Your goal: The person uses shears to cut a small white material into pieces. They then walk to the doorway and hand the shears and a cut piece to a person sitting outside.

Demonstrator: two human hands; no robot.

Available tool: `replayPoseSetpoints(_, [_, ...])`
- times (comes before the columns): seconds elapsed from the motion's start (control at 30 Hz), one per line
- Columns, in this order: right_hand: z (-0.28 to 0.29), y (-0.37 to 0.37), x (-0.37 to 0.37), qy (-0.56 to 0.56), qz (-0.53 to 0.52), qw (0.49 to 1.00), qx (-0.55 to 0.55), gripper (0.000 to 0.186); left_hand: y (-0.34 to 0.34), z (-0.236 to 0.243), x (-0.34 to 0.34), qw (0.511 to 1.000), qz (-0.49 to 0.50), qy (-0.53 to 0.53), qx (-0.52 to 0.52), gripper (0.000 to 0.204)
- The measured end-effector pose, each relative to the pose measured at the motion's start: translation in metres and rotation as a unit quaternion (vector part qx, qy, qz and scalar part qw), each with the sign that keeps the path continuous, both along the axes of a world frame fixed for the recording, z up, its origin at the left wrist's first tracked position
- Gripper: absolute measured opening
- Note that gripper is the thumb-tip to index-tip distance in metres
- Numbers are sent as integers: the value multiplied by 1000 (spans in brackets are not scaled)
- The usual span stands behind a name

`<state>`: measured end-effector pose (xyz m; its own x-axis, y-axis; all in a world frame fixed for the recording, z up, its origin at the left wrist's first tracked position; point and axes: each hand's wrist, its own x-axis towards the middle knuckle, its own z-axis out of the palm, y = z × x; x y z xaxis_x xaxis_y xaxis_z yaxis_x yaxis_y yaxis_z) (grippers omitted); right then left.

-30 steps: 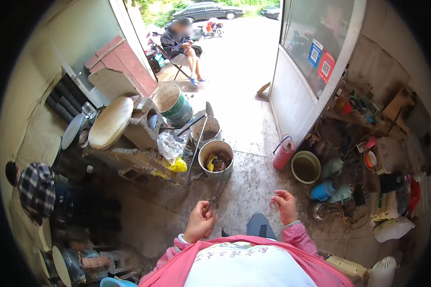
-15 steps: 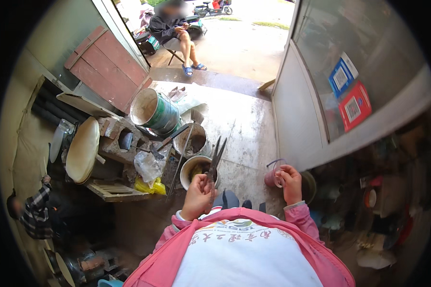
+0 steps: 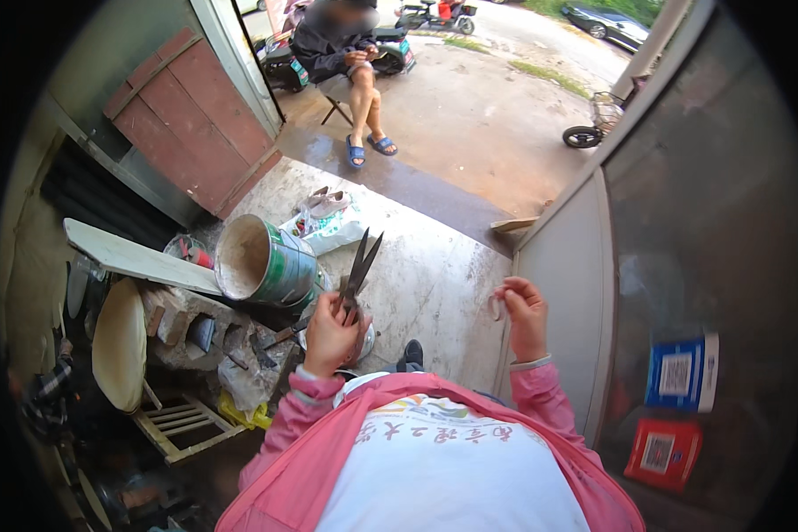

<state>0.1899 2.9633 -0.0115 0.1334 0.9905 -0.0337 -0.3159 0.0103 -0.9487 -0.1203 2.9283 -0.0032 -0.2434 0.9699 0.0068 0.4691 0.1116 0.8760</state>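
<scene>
My left hand [image 3: 330,339] is wrapped round the handles of dark metal scissors [image 3: 357,282]. The blades point up and away from me, slightly spread. Off to the right, my right hand [image 3: 526,321] is raised with its fingers pinched together. A short, pale pinkish curled strip [image 3: 496,309] hangs from those fingertips; its material is too small to make out. The hands are apart, and the scissors do not touch the strip. A white bucket [image 3: 368,344] is partly hidden behind my left hand.
Left of me stand a large green metal bucket [image 3: 285,269], hollow bricks [image 3: 176,317] and a slatted wooden frame [image 3: 184,424]. A white bag [image 3: 335,229] with shoes lies on the floor ahead. A glass-panelled door [image 3: 566,284] flanks my right. Beyond the doorway sits a person [image 3: 363,97].
My view has swung toward the doorway and nearer to it. The scissors are lifted further from my body. The pink roll and purple loop by my right hand are out of sight; a short strip shows instead.
</scene>
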Motion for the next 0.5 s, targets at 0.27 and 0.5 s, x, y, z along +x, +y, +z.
replayPoseSetpoints(0.27, [-8,212,49,44,-42,998,-7,19,244,8,13,975,-45,218,25,57])
replayPoseSetpoints(0.5, [-22,422,71,-6,-20,1000,17,18,433,-12,19,967,-47,250,26,50])
